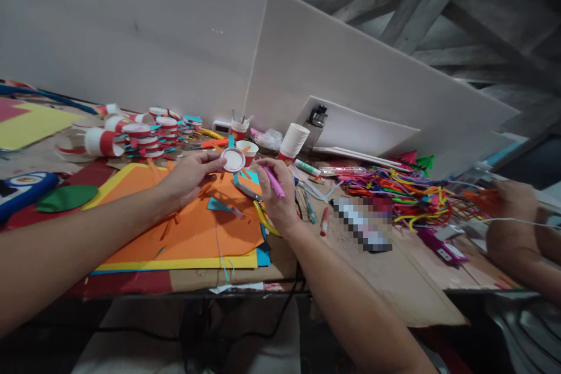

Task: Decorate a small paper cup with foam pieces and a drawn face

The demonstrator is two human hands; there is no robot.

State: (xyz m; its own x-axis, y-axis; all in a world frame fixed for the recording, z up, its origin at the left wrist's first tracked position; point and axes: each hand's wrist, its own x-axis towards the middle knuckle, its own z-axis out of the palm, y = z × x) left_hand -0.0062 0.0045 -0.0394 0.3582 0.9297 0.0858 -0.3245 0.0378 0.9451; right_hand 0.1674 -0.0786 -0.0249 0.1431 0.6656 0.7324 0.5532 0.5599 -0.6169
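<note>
My left hand (193, 176) pinches the edge of a cut paper cup piece (233, 160), its round white bottom turned toward me and orange and blue paper strips sticking out around it. Close to its right side, my right hand (278, 196) is closed around a pink marker (274, 181). The marker's tip is too small to make out. Under both hands lies a stack of orange paper (175, 239), with yellow and blue sheets beneath it. Scissors with yellow handles (264, 219) rest partly behind my right hand.
Cut red-and-white cups (140, 131) crowd the back left. A stack of cups (294, 141) and a dark bottle (314, 131) stand behind my right hand. Colourful pipe cleaners (407, 190) cover the right side, near another person's hand (511, 204). A red marker (324, 221) lies on cardboard.
</note>
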